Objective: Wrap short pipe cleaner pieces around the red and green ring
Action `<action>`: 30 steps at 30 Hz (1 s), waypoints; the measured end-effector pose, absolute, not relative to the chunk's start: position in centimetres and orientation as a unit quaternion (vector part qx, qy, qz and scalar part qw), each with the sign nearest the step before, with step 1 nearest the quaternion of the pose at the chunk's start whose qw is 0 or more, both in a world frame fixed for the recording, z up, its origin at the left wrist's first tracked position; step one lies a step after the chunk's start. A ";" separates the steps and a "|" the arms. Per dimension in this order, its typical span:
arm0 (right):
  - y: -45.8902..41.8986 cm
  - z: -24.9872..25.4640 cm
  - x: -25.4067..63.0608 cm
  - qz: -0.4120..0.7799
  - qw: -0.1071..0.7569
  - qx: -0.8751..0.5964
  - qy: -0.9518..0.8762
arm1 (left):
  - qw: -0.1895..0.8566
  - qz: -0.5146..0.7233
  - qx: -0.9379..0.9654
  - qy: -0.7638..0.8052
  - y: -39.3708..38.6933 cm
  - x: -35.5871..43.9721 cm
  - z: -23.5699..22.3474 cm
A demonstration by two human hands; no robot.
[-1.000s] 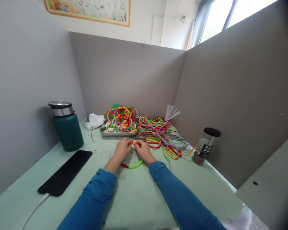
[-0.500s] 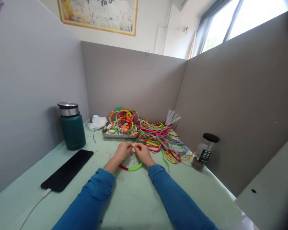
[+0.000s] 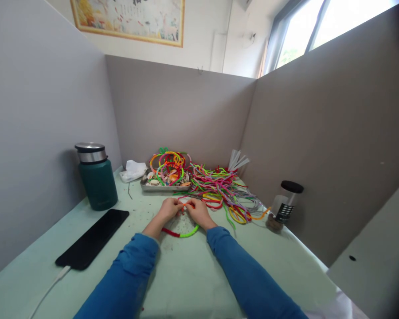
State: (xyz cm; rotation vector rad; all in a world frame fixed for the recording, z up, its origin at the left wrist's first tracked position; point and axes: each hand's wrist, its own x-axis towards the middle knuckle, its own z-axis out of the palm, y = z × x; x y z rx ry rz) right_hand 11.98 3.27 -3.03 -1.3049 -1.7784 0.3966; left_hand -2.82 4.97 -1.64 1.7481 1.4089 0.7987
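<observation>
My left hand (image 3: 169, 209) and my right hand (image 3: 198, 211) meet at the middle of the table, fingertips pinched together. Between them is a short orange stretch of pipe cleaner, part of a ring or attached to it; the join is hidden by my fingers. The ring of fuzzy pipe cleaners (image 3: 189, 233) curves toward me below my hands, bright green on the right and dark red on the left. Just beyond my fingers, a pinkish-red strand shows at the far side.
A metal tray (image 3: 166, 188) holds shells and finished-looking coloured rings. Beside it spreads a heap of pipe cleaners (image 3: 219, 181). A green bottle (image 3: 98, 184), a phone (image 3: 93, 239) with a cable, and tissues (image 3: 134, 169) are at left; a clear black-lidded jar (image 3: 283, 208) stands right.
My hands stay pinched at nearly the same spot with small finger movements. The ring's red part shows a little more at the left. The whole view has shifted slightly.
</observation>
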 end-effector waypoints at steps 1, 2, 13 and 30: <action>3.3 -3.0 12.0 0.157 0.435 -0.526 -0.714 | 0.376 0.310 0.681 0.548 4.9 -2.9 -1.6; 3.2 -3.0 12.0 0.155 0.434 -0.528 -0.713 | 0.381 0.309 0.680 0.545 4.9 -2.9 -1.5; 2.8 -2.6 12.1 0.170 0.433 -0.503 -0.729 | 0.502 0.312 0.651 0.475 4.2 -4.0 -0.7; 2.8 -2.9 12.0 0.137 0.421 -0.506 -0.740 | 0.480 0.302 0.659 0.493 5.2 -3.7 -1.9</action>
